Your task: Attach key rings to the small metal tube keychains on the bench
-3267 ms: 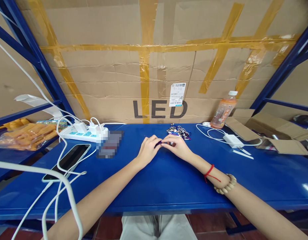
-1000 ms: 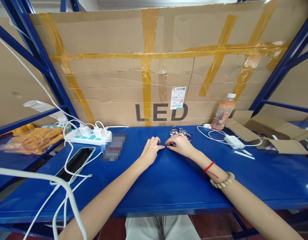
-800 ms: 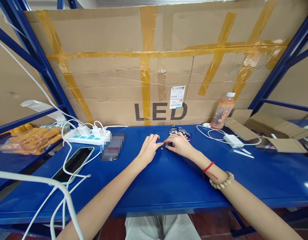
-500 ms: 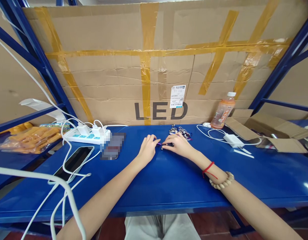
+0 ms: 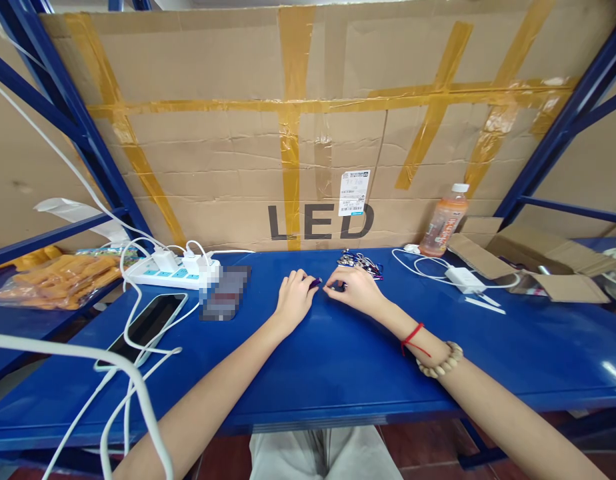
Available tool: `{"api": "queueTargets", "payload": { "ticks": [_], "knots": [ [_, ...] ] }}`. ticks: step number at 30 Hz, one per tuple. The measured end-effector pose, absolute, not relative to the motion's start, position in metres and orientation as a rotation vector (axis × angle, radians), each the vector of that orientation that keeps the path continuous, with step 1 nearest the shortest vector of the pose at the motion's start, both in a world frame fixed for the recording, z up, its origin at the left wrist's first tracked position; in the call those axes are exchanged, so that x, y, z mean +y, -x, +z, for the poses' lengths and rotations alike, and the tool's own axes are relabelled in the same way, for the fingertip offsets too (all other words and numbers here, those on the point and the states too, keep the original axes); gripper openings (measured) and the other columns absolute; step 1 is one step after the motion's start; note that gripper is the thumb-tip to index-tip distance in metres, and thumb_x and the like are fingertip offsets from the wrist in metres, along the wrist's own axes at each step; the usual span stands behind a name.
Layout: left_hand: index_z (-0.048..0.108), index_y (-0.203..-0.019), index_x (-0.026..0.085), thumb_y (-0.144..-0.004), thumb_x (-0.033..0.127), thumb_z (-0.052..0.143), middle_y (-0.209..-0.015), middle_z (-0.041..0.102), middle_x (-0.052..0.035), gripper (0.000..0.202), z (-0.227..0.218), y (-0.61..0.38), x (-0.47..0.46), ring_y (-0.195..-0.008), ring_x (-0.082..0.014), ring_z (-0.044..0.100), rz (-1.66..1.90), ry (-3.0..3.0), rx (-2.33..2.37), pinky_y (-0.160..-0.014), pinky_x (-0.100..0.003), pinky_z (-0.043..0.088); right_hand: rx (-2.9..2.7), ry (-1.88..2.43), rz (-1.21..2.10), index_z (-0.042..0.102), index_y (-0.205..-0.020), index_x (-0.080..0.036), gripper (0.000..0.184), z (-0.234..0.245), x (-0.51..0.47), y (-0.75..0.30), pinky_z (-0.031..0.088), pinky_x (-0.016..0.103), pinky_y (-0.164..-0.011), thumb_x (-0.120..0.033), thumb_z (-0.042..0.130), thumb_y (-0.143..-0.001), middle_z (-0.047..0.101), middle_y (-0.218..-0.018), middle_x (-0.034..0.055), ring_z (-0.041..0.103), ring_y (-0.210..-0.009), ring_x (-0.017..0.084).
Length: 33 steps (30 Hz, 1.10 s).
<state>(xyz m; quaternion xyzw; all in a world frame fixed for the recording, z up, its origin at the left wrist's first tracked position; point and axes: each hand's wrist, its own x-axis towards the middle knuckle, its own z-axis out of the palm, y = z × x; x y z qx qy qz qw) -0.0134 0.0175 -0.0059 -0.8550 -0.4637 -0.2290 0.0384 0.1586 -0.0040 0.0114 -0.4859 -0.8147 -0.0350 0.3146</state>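
Observation:
My left hand (image 5: 295, 298) is closed, pinching a small purple piece (image 5: 315, 283) that sticks out past the fingertips; most of it is hidden, so its kind is unclear. Just to the right, my right hand (image 5: 355, 289) has its thumb and fingers brought together in a pinch. A small dark, shiny bit shows inside that curl, too small to name. A narrow gap separates the two hands, low over the blue table (image 5: 338, 360). Behind my right hand lies a pile of small metal clips and rings (image 5: 361, 260), silver, blue and purple.
At left are a white power strip (image 5: 153, 273) with plugs, two phones (image 5: 148, 327) and loose white cables (image 5: 143, 400). Toward the right stand a drink bottle (image 5: 443, 223), a white charger (image 5: 464, 280) and an open cardboard box (image 5: 568, 253). A large taped carton (image 5: 213, 167) closes off the back.
My hands have drawn slightly apart. The purple piece, earlier lying low between both hands' fingertips, is now tilted up at my left fingertips.

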Motion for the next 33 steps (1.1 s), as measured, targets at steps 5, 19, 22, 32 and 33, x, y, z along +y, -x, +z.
{"api": "queueTargets", "payload": {
  "ticks": [5, 19, 22, 32, 33],
  "knots": [
    [0.061, -0.100, 0.017, -0.090, 0.027, 0.045, -0.098, 0.057, -0.0061, 0.021, -0.0046, 0.0134, 0.0173, -0.094, -0.0214, 0.051, -0.749, 2.643, -1.426, -0.080, -0.034, 0.042, -1.914, 1.194, 0.101, 0.067, -0.078, -0.019, 0.015, 0.0083, -0.0008, -0.1572, 0.043, 0.026, -0.059, -0.031, 0.058, -0.080, 0.064, -0.078, 0.0030, 0.055, -0.059, 0.011],
    [0.059, -0.092, 0.019, -0.088, 0.020, 0.045, -0.096, 0.053, -0.0025, 0.015, -0.0032, 0.0141, 0.0149, -0.086, -0.0143, 0.058, -1.071, 2.821, -1.438, -0.072, -0.024, 0.048, -1.621, 1.236, 0.706, 0.072, -0.072, -0.015, 0.027, 0.0073, 0.0024, -0.1537, 0.041, 0.024, -0.050, -0.041, 0.070, -0.063, 0.066, -0.073, 0.0050, 0.051, -0.054, 0.011],
    [0.060, -0.093, 0.020, -0.088, 0.020, 0.046, -0.096, 0.052, -0.0020, 0.015, -0.0031, 0.0140, 0.0152, -0.085, -0.0136, 0.057, -1.039, 2.849, -1.401, -0.072, -0.024, 0.048, -1.595, 1.267, 0.746, 0.072, -0.072, -0.014, 0.030, 0.0076, 0.0019, -0.1533, 0.038, 0.023, -0.046, -0.041, 0.071, -0.060, 0.066, -0.070, 0.0041, 0.046, -0.049, 0.008],
    [0.060, -0.095, 0.021, -0.089, 0.021, 0.045, -0.097, 0.053, -0.0020, 0.016, 0.0001, 0.0132, 0.0119, -0.087, -0.0137, 0.057, -0.954, 2.848, -1.391, -0.067, -0.022, 0.047, -1.774, 1.174, 0.400, 0.067, -0.075, -0.016, 0.023, 0.0057, -0.0002, -0.1508, 0.045, 0.024, -0.050, -0.039, 0.064, -0.071, 0.066, -0.075, 0.0044, 0.053, -0.051, 0.010],
    [0.059, -0.095, 0.020, -0.089, 0.021, 0.045, -0.097, 0.054, -0.0021, 0.016, 0.0008, 0.0132, 0.0112, -0.087, -0.0139, 0.057, -0.952, 2.840, -1.401, -0.066, -0.022, 0.047, -1.809, 1.164, 0.298, 0.068, -0.076, -0.017, 0.022, 0.0067, -0.0022, -0.1505, 0.045, 0.023, -0.051, -0.039, 0.062, -0.074, 0.065, -0.077, 0.0045, 0.053, -0.051, 0.009]
  ]
}}
